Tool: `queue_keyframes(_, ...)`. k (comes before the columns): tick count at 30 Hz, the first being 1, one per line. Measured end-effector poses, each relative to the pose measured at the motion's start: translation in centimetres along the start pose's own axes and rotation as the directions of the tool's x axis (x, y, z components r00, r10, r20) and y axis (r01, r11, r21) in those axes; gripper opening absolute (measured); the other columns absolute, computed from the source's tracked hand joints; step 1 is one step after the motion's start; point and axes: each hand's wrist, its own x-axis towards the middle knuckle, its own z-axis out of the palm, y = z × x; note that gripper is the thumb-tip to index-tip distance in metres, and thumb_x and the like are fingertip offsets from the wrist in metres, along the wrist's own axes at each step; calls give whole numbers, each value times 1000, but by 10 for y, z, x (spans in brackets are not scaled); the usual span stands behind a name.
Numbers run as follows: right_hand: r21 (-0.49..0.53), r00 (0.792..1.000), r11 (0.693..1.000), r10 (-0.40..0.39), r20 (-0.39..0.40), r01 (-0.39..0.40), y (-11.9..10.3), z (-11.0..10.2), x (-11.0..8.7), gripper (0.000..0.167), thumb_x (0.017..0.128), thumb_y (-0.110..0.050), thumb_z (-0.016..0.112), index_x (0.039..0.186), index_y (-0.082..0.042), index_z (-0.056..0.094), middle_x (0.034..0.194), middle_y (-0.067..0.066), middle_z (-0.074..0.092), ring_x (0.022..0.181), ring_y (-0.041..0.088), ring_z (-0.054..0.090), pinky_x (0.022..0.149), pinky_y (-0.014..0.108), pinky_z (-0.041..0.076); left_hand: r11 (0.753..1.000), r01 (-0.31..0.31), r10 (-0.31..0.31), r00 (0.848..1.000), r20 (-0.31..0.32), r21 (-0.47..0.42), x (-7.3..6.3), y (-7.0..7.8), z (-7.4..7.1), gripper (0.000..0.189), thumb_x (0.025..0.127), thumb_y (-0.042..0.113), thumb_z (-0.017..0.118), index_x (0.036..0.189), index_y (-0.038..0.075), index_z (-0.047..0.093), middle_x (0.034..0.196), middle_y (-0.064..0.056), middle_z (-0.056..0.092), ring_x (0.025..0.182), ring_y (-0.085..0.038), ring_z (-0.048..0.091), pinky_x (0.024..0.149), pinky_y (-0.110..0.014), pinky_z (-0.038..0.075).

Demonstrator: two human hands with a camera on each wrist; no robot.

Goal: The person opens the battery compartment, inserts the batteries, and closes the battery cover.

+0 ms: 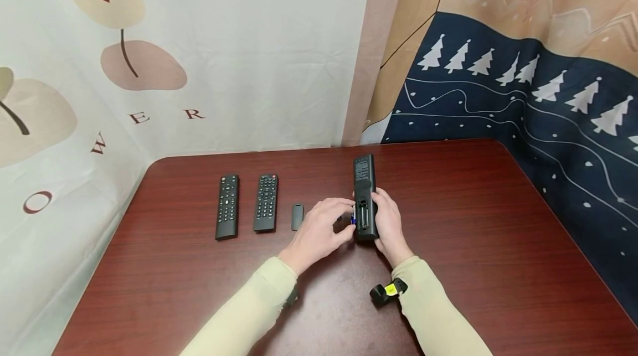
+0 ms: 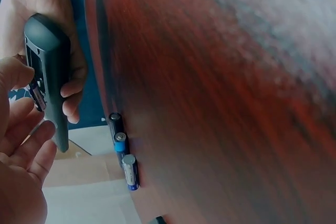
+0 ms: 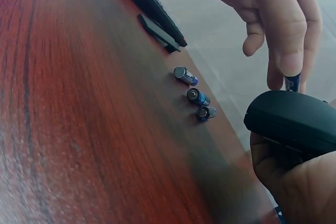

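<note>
Long black plastic remote (image 1: 365,176), uncovered battery compartment (image 1: 364,215) showing, right of centre in head view.
I have the right hand (image 1: 390,226) gripping it, left hand (image 1: 321,228) pinching a slim blue cylindrical battery (image 2: 37,97) alongside. Small black plastic cover (image 1: 297,217) off, mid-frame on the reddish-brown counter (image 1: 468,223). Three loose cylindrical batteries (image 3: 198,96), middle of right-wrist view; loading or unloading, I can't tell.

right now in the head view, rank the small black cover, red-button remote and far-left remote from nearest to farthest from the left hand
From the left hand:
1. Small black cover: just to its left
2. Red-button remote: left of the cover
3. Far-left remote: left of both
</note>
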Motion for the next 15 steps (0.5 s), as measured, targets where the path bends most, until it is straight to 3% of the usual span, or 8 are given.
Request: queue_keyframes(15,3,1000,1000,-19,-10,19,-1,1,1,42,108,-17,33,138,5,53,130,30,61,87,15,66,72,26,55,1000,12,-11,999,32,-23,1,6,3,25,92,13,75,117,9,74,131,-4,69,126,-19,61,107,-47,49)
